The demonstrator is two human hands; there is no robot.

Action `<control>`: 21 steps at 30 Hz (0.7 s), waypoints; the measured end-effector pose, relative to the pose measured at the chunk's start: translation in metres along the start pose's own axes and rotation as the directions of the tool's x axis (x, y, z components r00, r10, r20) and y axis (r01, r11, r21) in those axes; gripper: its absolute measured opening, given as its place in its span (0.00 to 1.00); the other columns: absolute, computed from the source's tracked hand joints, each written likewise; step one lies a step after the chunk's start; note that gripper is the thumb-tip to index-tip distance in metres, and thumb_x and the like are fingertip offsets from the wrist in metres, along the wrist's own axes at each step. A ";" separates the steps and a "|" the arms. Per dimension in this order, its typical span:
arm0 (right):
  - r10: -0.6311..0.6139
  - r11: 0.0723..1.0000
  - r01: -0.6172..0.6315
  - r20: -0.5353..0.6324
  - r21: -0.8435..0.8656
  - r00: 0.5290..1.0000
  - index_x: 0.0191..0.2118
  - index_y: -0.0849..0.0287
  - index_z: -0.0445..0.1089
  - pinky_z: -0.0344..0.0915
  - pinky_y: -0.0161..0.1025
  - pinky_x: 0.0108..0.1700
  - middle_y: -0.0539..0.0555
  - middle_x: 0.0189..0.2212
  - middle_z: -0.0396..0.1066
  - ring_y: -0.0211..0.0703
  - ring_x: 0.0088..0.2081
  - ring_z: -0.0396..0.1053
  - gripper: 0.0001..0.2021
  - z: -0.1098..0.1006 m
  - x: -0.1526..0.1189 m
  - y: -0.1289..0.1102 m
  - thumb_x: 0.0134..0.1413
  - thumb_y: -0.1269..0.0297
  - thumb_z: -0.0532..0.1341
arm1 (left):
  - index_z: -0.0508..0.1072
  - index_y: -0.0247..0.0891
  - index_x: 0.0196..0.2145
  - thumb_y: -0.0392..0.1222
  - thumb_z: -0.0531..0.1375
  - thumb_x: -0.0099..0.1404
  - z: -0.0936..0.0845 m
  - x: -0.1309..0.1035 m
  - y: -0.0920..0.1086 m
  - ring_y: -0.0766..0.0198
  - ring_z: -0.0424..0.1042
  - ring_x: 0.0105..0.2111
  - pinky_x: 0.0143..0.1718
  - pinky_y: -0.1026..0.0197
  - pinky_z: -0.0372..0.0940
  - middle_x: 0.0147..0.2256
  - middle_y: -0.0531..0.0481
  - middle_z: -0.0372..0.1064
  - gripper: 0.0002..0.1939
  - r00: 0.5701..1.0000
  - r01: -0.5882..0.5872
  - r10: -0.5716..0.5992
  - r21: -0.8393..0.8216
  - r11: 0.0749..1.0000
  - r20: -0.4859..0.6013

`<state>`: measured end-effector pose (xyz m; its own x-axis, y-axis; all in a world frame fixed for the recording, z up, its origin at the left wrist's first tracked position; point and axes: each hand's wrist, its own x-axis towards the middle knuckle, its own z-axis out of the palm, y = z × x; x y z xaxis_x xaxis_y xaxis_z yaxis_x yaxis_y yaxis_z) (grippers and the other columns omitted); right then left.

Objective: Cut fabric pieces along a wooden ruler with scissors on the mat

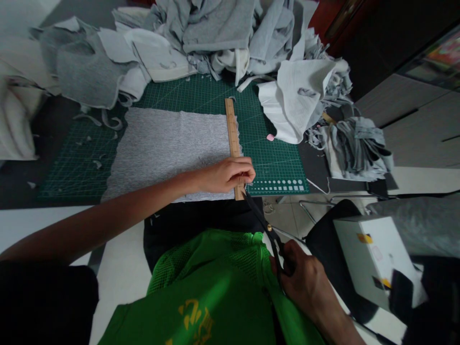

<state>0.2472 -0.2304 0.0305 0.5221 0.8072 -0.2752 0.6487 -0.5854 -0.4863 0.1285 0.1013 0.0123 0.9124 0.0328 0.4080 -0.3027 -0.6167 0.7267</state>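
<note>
Grey fabric (172,139) | beneath left grip (232,175) | ruler (233,130) along right edge

ruler (233,129): 1 | scissors (269,228): 1 | mat (282,162): 1 | box (372,258): 1

The one view looks from the person's head, forward and steeply down at close range. The green vest (230,282) is nearest, on the camera's side of the left hand (230,175); the mat (275,160) spreads around that hand, the cloth heap (219,28) beyond. The wide view reaches past the right hand (302,275) to a white box (377,258).
</note>
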 end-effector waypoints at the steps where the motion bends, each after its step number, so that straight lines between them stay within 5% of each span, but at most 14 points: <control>1: 0.010 1.000 -0.010 0.012 0.001 1.000 0.32 0.48 0.63 0.54 0.38 0.21 0.46 0.15 0.65 0.42 0.15 0.64 0.11 -0.001 0.001 -0.002 0.57 0.48 0.60 | 0.71 0.38 0.38 0.38 0.54 0.81 -0.001 0.000 0.000 0.63 0.70 0.38 0.45 0.59 0.66 0.37 0.48 0.69 0.11 1.000 0.017 -0.017 -0.005 1.000 -0.003; 10: 0.027 0.996 -0.031 0.047 0.083 0.999 0.32 0.49 0.63 0.53 0.38 0.20 0.45 0.16 0.65 0.41 0.16 0.63 0.13 -0.001 0.000 0.001 0.57 0.48 0.62 | 0.71 0.39 0.38 0.39 0.54 0.81 -0.008 0.005 0.009 0.62 0.73 0.41 0.47 0.59 0.67 0.41 0.46 0.73 0.11 0.997 0.043 -0.046 0.055 0.998 0.067; 13: 0.035 0.993 -0.041 0.052 0.112 0.998 0.33 0.49 0.63 0.51 0.38 0.20 0.43 0.15 0.63 0.40 0.15 0.61 0.14 -0.001 -0.002 0.008 0.59 0.46 0.63 | 0.72 0.39 0.40 0.36 0.54 0.80 -0.032 0.004 0.011 0.62 0.74 0.41 0.45 0.60 0.66 0.42 0.48 0.74 0.09 0.993 0.114 -0.117 0.283 0.952 -0.008; 17: 0.069 0.989 -0.077 0.066 0.124 0.995 0.33 0.50 0.65 0.55 0.38 0.21 0.46 0.17 0.67 0.41 0.17 0.65 0.16 -0.004 0.001 0.012 0.60 0.45 0.64 | 0.75 0.35 0.44 0.37 0.51 0.81 -0.080 -0.007 0.009 0.60 0.74 0.45 0.49 0.57 0.66 0.43 0.48 0.72 0.13 0.934 0.332 -0.185 0.558 0.761 -0.304; 19: 0.080 0.987 -0.088 0.064 0.131 0.995 0.34 0.50 0.66 0.57 0.38 0.22 0.48 0.18 0.70 0.42 0.18 0.67 0.16 -0.007 0.003 0.013 0.60 0.44 0.64 | 0.76 0.31 0.46 0.35 0.46 0.83 -0.093 -0.011 0.010 0.59 0.73 0.50 0.55 0.55 0.65 0.44 0.47 0.72 0.19 0.943 0.314 -0.164 0.619 0.720 -0.288; 21: 0.084 0.984 -0.094 0.069 0.150 0.994 0.34 0.51 0.66 0.59 0.38 0.22 0.49 0.19 0.72 0.43 0.19 0.69 0.17 -0.008 0.004 0.014 0.60 0.44 0.65 | 0.77 0.29 0.47 0.36 0.46 0.84 -0.091 -0.010 0.012 0.57 0.71 0.54 0.60 0.51 0.64 0.48 0.44 0.73 0.19 0.983 0.181 -0.121 0.643 0.744 -0.137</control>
<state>0.2630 -0.2361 0.0295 0.5353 0.7585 -0.3716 0.5064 -0.6403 -0.5776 0.0908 0.1656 0.0673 0.8960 0.2141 0.3889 0.1169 -0.9589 0.2586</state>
